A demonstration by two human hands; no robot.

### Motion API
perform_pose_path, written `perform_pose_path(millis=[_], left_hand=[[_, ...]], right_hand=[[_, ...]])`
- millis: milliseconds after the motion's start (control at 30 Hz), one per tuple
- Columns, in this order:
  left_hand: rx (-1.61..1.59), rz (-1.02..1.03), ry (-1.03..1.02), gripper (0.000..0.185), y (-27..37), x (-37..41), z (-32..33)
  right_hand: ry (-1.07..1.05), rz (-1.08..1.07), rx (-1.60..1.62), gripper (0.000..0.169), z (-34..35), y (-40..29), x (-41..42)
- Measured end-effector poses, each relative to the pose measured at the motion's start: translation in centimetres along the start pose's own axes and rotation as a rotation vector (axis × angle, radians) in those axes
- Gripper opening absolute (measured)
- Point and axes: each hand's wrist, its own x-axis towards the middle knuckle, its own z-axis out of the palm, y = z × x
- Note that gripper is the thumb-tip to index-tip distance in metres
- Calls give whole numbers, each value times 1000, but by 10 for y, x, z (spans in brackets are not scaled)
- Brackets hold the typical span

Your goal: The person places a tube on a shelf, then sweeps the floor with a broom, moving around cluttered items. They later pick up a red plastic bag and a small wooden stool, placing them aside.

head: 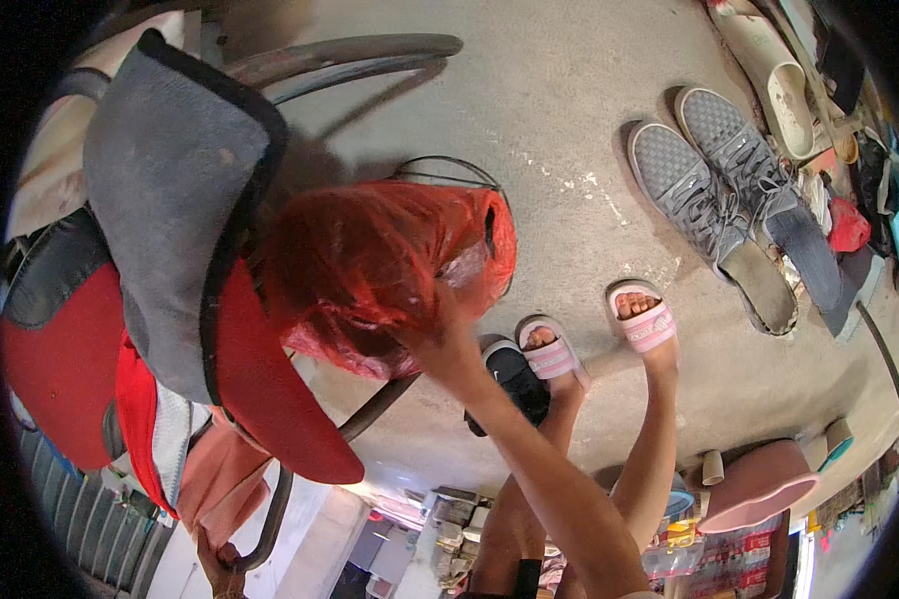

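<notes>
My right hand point(443, 341) grips the lower right side of a crumpled red plastic bag point(359, 262); its fingertips are partly hidden in the film. Dark shapes show through the bag, and what they are cannot be told. A thin dark wire loop point(449, 166) shows behind the bag. At the lower left, my left hand point(223, 561) closes on the narrow end of a salmon-pink cloth point(228, 472), beside the bend of a dark metal tube point(273, 524). Left of the bag stands a grey fabric panel with black trim point(172, 172), above red fabric parts point(270, 389).
Grey lace-up sneakers point(689, 202) and insoles point(805, 247) lie on the concrete floor at the right. A black shoe point(517, 382) rests beside my feet in pink slide sandals point(553, 352). A pink basin point(757, 487) and packs of bottles point(719, 561) stand lower right.
</notes>
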Motion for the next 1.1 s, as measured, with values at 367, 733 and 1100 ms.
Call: perform_pose_path(millis=[367, 733, 1100], left_hand=[[-17, 32, -39, 23, -1, 0, -6], [-128, 96, -14, 16, -26, -17, 14], [-106, 196, -22, 18, -30, 15, -3]], right_hand=[[-42, 343, 260, 44, -173, -93, 22], [59, 252, 360, 40, -163, -127, -28], [407, 332, 570, 41, -202, -203, -213]])
